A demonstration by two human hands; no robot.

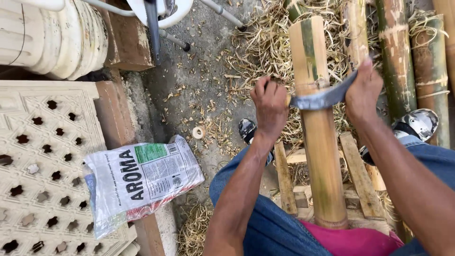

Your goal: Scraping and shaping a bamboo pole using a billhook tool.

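I look straight down at my two bare hands working a curved metal blade (322,98) laid across a thick bamboo pole (318,123). My left hand (270,106) is clenched around the blade's end on the pole's left side; my right hand (362,92) grips the other end on the right, fingers wrapped over the metal. The blade touches the pole just below a ringed node. The pole is smooth, round and yellow-tan with green streaks; it runs from my lap up and away, its near end resting against pink cloth (355,239) at my waist. It lies over a rough wooden frame (360,175) of pale slats. To the right, more bamboo poles (395,57) lie side by side, nearly touching, so there is little room on that side. Dry, curly shavings (265,47) pile thickly around the far end of the pole and thin out over the grey concrete floor (204,80) to the left, which offers the most open space. Further left sits a cream lattice panel (42,166) with star-shaped holes, edged by a reddish-brown border, and a crinkled white plastic bag (140,182) lies over its corner. A small pale ring (198,132) rests on the floor near my left wrist.
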